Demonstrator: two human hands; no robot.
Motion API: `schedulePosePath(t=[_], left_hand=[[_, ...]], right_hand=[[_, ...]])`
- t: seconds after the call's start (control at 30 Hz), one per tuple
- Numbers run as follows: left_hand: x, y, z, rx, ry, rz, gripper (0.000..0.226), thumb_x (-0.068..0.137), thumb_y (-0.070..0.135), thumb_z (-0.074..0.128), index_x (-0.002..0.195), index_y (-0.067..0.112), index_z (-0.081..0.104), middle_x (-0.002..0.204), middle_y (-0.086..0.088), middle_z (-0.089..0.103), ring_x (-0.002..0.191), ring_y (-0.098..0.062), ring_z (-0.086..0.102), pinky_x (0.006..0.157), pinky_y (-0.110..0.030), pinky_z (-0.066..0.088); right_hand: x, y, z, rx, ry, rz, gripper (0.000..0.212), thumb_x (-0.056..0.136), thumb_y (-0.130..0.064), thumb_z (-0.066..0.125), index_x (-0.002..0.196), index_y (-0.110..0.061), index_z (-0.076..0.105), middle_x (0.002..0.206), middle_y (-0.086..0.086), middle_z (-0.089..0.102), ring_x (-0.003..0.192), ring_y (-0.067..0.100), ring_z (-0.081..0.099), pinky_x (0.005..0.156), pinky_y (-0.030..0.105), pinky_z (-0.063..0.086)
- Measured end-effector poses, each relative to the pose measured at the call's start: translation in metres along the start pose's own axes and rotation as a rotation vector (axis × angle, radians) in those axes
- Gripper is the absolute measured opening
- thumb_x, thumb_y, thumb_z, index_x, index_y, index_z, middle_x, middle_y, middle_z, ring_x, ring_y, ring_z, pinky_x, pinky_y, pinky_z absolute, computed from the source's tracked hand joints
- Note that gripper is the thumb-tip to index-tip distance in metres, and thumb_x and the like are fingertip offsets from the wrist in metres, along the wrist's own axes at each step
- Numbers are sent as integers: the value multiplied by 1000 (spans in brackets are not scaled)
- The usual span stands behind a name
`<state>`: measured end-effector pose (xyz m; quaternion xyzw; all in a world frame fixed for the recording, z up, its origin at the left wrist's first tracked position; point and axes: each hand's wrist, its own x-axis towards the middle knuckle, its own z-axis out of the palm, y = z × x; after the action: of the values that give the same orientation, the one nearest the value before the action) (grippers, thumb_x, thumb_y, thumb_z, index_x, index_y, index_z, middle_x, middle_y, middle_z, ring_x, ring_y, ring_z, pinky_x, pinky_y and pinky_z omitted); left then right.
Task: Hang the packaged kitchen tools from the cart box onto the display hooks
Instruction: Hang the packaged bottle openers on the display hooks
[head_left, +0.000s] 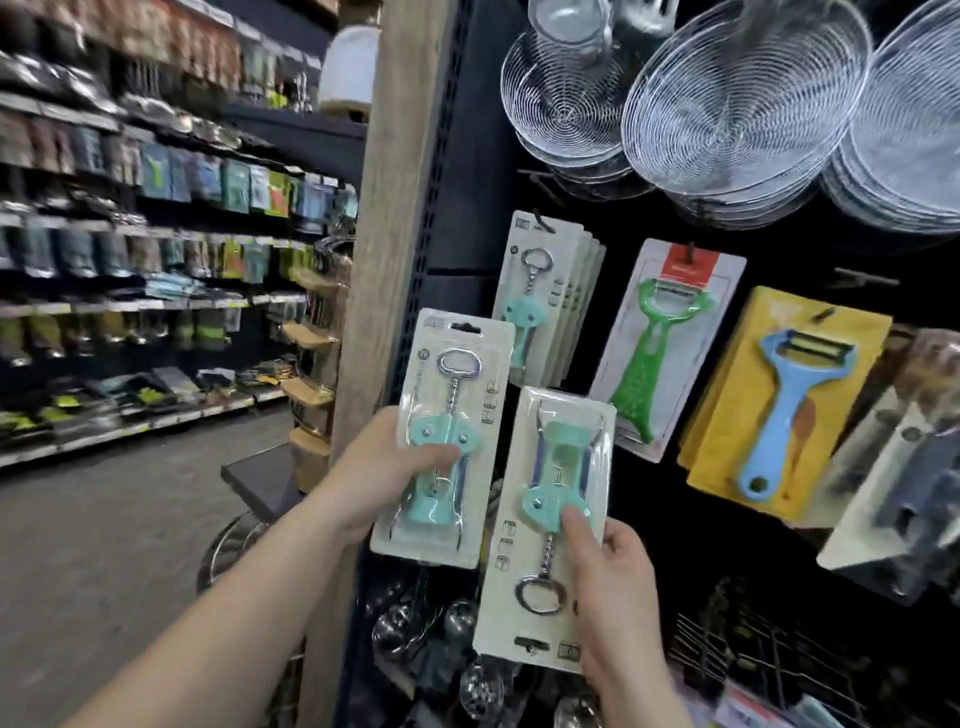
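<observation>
From the head camera, the left hand (384, 470) gripped a carded corkscrew pack (447, 436), thumb curled over the teal body and fingers hidden behind the card. That pack stood nearly upright, its long axis running from about 12 to 6 o'clock with a slight lean toward 1 o'clock — hang slot at the top, the metal ring handle above, the teal wings below.

The right hand (618, 597) pinched a second corkscrew pack (545, 525), just to the 4 o'clock side of the first, thumb pressed on the teal body and fingers wrapped behind the lower right edge. This one was turned upside down: its hang slot sat at the 6 o'clock end, the ring handle low, the wing tips pointing up toward 12. The two cards overlapped slightly or just touched along their near edges; I could not tell which.

At 12 o'clock from both packs, a stack of hung corkscrew packs (550, 301) sat on a hook of the dark display panel (467, 156), upright. At 3 o'clock from those hung a green peeler (654, 353) and a blue peeler (784, 410); wire skimmers (737, 104) hung above.
</observation>
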<state>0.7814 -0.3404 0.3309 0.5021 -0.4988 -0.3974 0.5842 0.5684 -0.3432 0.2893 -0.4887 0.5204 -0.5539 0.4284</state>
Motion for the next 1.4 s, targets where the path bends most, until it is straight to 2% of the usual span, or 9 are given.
schedulePosePath(t=[0.1, 0.27, 0.47, 0.6, 0.7, 0.8, 1.1, 1.23, 1.4], left_hand=[[17, 15, 10, -46, 44, 43, 24, 89, 4, 72, 110, 12, 64, 102, -11, 78, 93, -31, 75, 86, -51, 60], [43, 35, 29, -93, 109, 126, 26, 90, -1, 70, 101, 18, 56, 91, -3, 77, 65, -7, 71, 55, -23, 56], [76, 54, 33, -108, 112, 149, 45, 81, 13, 81, 117, 17, 56, 105, -10, 74, 75, -23, 70, 69, -42, 57], [101, 64, 29, -121, 86, 147, 42, 83, 9, 78, 120, 14, 59, 107, -12, 75, 68, -20, 70, 58, -34, 58], [119, 71, 27, -141, 25, 168, 30, 88, -1, 71, 116, 6, 63, 105, -17, 76, 86, -36, 69, 82, -57, 58], [134, 75, 23, -140, -26, 169, 28, 89, -3, 69, 115, 5, 64, 106, -17, 76, 90, -39, 70, 86, -60, 56], [169, 68, 5, -97, -163, 152, 35, 88, 0, 69, 121, 11, 64, 110, -12, 76, 95, -33, 74, 81, -47, 61], [175, 64, 6, -100, -204, 144, 30, 88, 0, 69, 116, 11, 67, 108, -12, 77, 93, -34, 74, 83, -49, 61], [182, 58, 14, -96, -185, 146, 29, 88, 2, 70, 115, 13, 70, 105, -10, 78, 90, -30, 73, 81, -46, 61]], right_hand=[[12, -14, -7, 0, -24, -31, 28, 86, -43, 72, 99, -20, 64, 90, 3, 77, 84, 26, 75, 83, 54, 59], [31, -32, -22, 2, 7, -94, 26, 85, -42, 73, 95, -20, 65, 86, 0, 76, 81, 22, 74, 82, 50, 58], [52, -33, -22, -16, 24, -120, 24, 81, -33, 77, 91, -15, 65, 70, -5, 74, 73, 15, 71, 69, 33, 52], [66, -32, -13, 26, 46, -120, 19, 80, -21, 80, 88, -9, 66, 62, -2, 72, 64, 15, 67, 61, 29, 46], [74, -36, -2, 100, 77, -117, 14, 81, -11, 79, 84, -7, 66, 64, 2, 72, 60, 16, 63, 56, 21, 46], [78, -39, 11, 125, 107, -132, 14, 80, -8, 79, 84, -3, 66, 56, -3, 67, 57, 15, 58, 44, 8, 39], [83, -38, 46, 178, 202, -131, 15, 81, -9, 78, 89, -4, 66, 70, 2, 72, 62, 11, 64, 57, 21, 44], [83, -36, 52, 172, 233, -124, 15, 81, -10, 78, 89, -5, 66, 65, -1, 73, 59, 10, 66, 51, 12, 47], [83, -32, 59, 169, 244, -105, 15, 83, -13, 77, 92, -8, 66, 69, 8, 76, 70, 26, 69, 70, 37, 52]])
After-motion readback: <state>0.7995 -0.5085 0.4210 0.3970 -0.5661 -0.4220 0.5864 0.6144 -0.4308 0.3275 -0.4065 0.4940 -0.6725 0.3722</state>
